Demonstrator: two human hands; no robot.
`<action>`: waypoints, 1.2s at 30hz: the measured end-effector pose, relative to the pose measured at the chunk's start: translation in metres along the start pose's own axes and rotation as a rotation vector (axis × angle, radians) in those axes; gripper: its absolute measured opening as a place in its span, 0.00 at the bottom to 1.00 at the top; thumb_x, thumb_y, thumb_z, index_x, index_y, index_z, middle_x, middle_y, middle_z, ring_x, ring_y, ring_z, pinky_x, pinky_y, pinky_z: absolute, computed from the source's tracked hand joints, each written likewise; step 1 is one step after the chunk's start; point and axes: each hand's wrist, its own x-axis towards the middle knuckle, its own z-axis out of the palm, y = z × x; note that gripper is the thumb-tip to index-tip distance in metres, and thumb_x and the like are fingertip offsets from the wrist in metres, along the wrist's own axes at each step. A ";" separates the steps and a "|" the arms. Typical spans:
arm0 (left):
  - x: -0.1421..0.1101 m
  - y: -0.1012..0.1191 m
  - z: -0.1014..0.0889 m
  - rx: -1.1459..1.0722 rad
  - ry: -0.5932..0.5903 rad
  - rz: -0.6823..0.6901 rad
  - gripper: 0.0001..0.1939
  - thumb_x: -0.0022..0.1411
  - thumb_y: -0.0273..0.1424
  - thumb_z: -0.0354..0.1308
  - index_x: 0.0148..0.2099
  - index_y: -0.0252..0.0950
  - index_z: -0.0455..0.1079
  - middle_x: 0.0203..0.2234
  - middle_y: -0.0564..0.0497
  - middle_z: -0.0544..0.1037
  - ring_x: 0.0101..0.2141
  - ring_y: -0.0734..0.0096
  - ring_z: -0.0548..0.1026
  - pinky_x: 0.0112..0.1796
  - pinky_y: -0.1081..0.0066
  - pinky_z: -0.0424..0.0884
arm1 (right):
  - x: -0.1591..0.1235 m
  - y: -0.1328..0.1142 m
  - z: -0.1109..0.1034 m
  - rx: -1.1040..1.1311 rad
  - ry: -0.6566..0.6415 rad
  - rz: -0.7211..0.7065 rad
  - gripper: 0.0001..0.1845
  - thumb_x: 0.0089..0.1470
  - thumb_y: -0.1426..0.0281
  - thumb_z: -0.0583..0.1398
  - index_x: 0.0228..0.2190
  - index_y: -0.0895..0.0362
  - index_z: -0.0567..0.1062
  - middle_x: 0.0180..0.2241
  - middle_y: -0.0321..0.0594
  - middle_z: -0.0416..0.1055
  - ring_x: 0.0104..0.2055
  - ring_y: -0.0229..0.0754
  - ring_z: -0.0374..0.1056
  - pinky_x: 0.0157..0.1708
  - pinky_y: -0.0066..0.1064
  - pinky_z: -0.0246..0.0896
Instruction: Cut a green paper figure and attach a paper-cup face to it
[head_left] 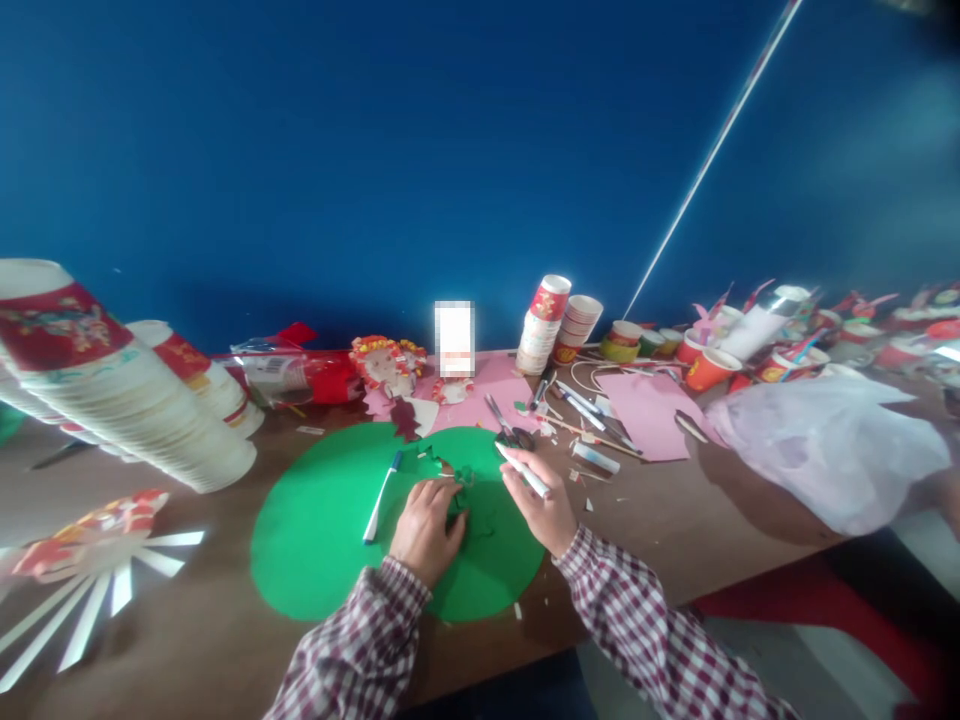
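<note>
Over green paper, left hand resting unclenched, right hand clamped on white marker

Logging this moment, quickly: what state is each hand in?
Left hand: fingers curled over the green sheet; grip cannot be told.
Right hand: closed on a white pen.

A deep blue wall fills the upper half of the frame, crossed by a thin white strip slanting down from the upper right toward the centre. A paler sheen lightens the wall at the right edge. Below spreads a brown tabletop; grey floor shows at lower right, partly blurred.
</note>
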 end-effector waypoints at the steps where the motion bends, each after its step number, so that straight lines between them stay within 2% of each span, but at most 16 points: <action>1: 0.000 0.000 0.000 -0.004 0.003 -0.005 0.14 0.56 0.26 0.53 0.46 0.35 0.65 0.41 0.45 0.73 0.43 0.59 0.69 0.45 0.57 0.67 | 0.001 -0.002 -0.003 -0.014 0.007 -0.004 0.18 0.56 0.65 0.56 0.48 0.57 0.68 0.39 0.47 0.73 0.35 0.42 0.71 0.25 0.27 0.69; 5: 0.000 0.001 0.000 -0.017 0.024 -0.034 0.15 0.55 0.26 0.54 0.47 0.35 0.64 0.43 0.43 0.72 0.43 0.57 0.69 0.44 0.56 0.67 | 0.008 0.000 -0.020 -0.054 0.020 -0.007 0.27 0.55 0.64 0.57 0.55 0.57 0.61 0.47 0.51 0.68 0.38 0.43 0.70 0.25 0.27 0.69; 9: 0.002 0.001 -0.002 -0.048 0.054 -0.060 0.14 0.55 0.25 0.52 0.46 0.35 0.65 0.45 0.43 0.72 0.45 0.57 0.69 0.46 0.54 0.67 | 0.020 0.014 -0.038 -0.150 0.020 -0.051 0.27 0.57 0.64 0.54 0.57 0.58 0.58 0.53 0.52 0.63 0.44 0.46 0.68 0.39 0.36 0.69; 12: 0.003 -0.001 -0.005 -0.086 0.086 -0.090 0.14 0.58 0.23 0.46 0.46 0.36 0.65 0.42 0.45 0.73 0.44 0.61 0.70 0.45 0.56 0.68 | 0.026 0.027 -0.045 -0.352 0.059 -0.146 0.26 0.58 0.68 0.51 0.58 0.57 0.57 0.56 0.50 0.60 0.55 0.49 0.60 0.51 0.43 0.61; 14: 0.003 -0.002 -0.006 -0.111 0.106 -0.109 0.15 0.60 0.22 0.44 0.46 0.37 0.65 0.41 0.46 0.74 0.44 0.63 0.71 0.45 0.58 0.68 | 0.027 0.034 -0.046 -0.483 0.060 -0.194 0.26 0.57 0.72 0.50 0.58 0.58 0.56 0.54 0.50 0.61 0.56 0.49 0.58 0.54 0.44 0.57; 18: 0.003 -0.003 -0.007 -0.141 0.128 -0.121 0.13 0.61 0.23 0.43 0.43 0.37 0.66 0.41 0.46 0.74 0.44 0.64 0.71 0.45 0.58 0.69 | 0.027 0.044 -0.044 -0.679 0.026 -0.216 0.30 0.52 0.78 0.50 0.57 0.57 0.57 0.50 0.49 0.64 0.51 0.50 0.61 0.49 0.43 0.62; 23: 0.003 -0.002 -0.006 -0.146 0.136 -0.110 0.10 0.60 0.24 0.47 0.40 0.37 0.67 0.41 0.46 0.75 0.43 0.63 0.71 0.45 0.56 0.69 | 0.028 0.051 -0.044 -0.810 0.016 -0.241 0.32 0.50 0.81 0.50 0.56 0.55 0.59 0.45 0.47 0.66 0.48 0.50 0.62 0.49 0.44 0.59; 28: 0.004 0.002 -0.007 -0.116 0.128 -0.093 0.07 0.58 0.25 0.50 0.37 0.37 0.68 0.40 0.46 0.75 0.42 0.62 0.72 0.44 0.56 0.69 | 0.029 0.057 -0.046 -0.778 0.036 -0.261 0.28 0.51 0.81 0.48 0.54 0.55 0.63 0.45 0.47 0.66 0.48 0.49 0.62 0.48 0.43 0.60; 36: 0.001 0.004 -0.006 -0.101 0.131 -0.077 0.07 0.59 0.26 0.50 0.35 0.37 0.69 0.37 0.47 0.76 0.40 0.63 0.73 0.43 0.58 0.70 | 0.026 0.060 -0.046 -0.720 0.083 -0.267 0.25 0.50 0.82 0.48 0.50 0.57 0.67 0.43 0.47 0.67 0.46 0.49 0.62 0.47 0.43 0.61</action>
